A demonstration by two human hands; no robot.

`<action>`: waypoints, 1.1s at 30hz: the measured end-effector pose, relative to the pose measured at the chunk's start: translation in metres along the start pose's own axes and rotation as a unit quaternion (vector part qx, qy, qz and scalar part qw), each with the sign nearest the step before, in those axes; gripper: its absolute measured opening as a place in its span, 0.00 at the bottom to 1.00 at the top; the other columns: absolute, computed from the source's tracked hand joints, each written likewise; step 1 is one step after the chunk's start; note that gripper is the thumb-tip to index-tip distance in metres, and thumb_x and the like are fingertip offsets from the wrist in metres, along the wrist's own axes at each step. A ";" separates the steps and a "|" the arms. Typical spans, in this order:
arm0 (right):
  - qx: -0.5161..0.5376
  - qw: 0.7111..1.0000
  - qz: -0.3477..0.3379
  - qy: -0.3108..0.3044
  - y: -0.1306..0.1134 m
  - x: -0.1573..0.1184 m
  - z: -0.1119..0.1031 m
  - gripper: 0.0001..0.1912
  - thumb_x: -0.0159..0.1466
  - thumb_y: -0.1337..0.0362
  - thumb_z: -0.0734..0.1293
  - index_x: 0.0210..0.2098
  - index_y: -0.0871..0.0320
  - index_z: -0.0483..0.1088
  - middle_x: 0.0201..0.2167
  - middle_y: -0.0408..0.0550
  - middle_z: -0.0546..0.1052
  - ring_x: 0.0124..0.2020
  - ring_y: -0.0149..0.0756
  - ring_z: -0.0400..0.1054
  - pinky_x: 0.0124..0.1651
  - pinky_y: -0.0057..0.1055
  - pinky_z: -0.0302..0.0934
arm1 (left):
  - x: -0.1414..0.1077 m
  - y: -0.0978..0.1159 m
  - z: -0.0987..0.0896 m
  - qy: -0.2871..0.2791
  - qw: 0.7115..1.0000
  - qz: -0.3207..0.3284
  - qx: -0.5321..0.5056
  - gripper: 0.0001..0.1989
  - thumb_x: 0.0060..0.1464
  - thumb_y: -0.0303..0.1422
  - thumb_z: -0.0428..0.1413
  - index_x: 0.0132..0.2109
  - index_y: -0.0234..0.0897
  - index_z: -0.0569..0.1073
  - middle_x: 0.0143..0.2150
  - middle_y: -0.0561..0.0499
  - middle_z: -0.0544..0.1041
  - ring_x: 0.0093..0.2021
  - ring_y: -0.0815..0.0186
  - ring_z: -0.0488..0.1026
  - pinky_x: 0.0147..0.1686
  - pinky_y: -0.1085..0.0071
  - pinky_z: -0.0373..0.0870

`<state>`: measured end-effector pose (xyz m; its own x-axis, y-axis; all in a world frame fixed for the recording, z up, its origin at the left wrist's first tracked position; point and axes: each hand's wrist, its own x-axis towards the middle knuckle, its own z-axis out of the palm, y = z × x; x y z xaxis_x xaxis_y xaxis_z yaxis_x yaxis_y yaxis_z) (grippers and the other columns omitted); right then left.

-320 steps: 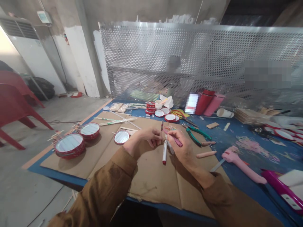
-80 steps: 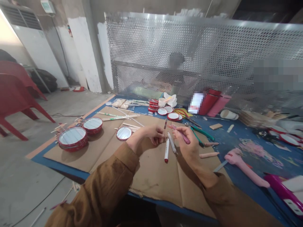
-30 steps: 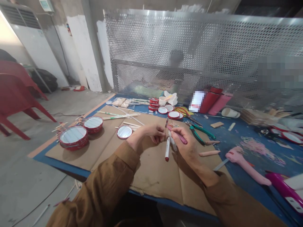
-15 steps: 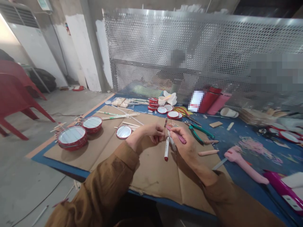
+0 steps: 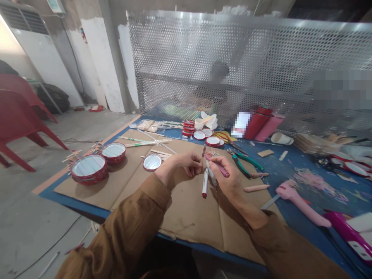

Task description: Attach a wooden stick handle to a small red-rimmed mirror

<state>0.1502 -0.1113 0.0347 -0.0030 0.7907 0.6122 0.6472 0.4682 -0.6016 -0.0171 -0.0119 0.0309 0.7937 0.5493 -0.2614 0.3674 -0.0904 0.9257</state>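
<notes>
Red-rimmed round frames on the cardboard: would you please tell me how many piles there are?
3: the largest pile at the left, a second just beyond it, and a single frame nearest the left hand.

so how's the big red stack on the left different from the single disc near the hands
The stack is wider than the single disc, and thick with red sides, while the disc is thin. The stack sits further left on the cardboard than the disc. Both are round, lie flat and have pale shiny faces.
</notes>
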 end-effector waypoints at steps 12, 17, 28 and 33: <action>-0.004 1.000 -0.010 -0.019 0.003 0.001 0.000 0.08 0.65 0.57 0.62 0.36 0.52 0.70 0.36 0.47 0.77 0.40 0.41 0.71 0.45 0.39 0.63 | 0.000 0.000 0.000 0.002 1.000 0.005 0.001 0.08 0.53 0.34 0.55 0.33 0.32 0.71 0.25 0.53 0.72 0.23 0.71 0.72 0.26 0.74 0.70; -0.006 1.000 -0.008 -0.015 0.001 0.000 0.000 0.08 0.65 0.57 0.62 0.36 0.52 0.70 0.35 0.46 0.77 0.38 0.40 0.71 0.44 0.38 0.63 | 0.000 0.000 0.000 -0.002 1.000 -0.004 0.002 0.06 0.54 0.31 0.54 0.34 0.32 0.71 0.24 0.53 0.72 0.24 0.71 0.72 0.27 0.75 0.70; -0.004 1.000 0.000 -0.005 0.004 -0.001 0.003 0.08 0.65 0.56 0.62 0.37 0.52 0.71 0.36 0.47 0.78 0.39 0.41 0.71 0.43 0.38 0.64 | -0.001 0.001 0.000 0.002 1.000 -0.003 0.002 0.07 0.55 0.32 0.54 0.33 0.32 0.71 0.25 0.53 0.72 0.23 0.70 0.72 0.26 0.73 0.70; 0.022 1.000 -0.004 -0.003 0.002 -0.001 0.004 0.07 0.65 0.58 0.63 0.37 0.53 0.70 0.36 0.47 0.78 0.40 0.40 0.72 0.44 0.36 0.64 | -0.002 0.000 0.000 0.006 1.000 0.004 0.000 0.08 0.54 0.34 0.55 0.32 0.32 0.71 0.25 0.53 0.72 0.23 0.71 0.71 0.25 0.74 0.70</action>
<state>0.1479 -0.1095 0.0309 -0.0124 0.7888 0.6145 0.6134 0.4913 -0.6183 -0.0185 -0.0128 0.0313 0.7904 0.5587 -0.2511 0.3618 -0.0950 0.9274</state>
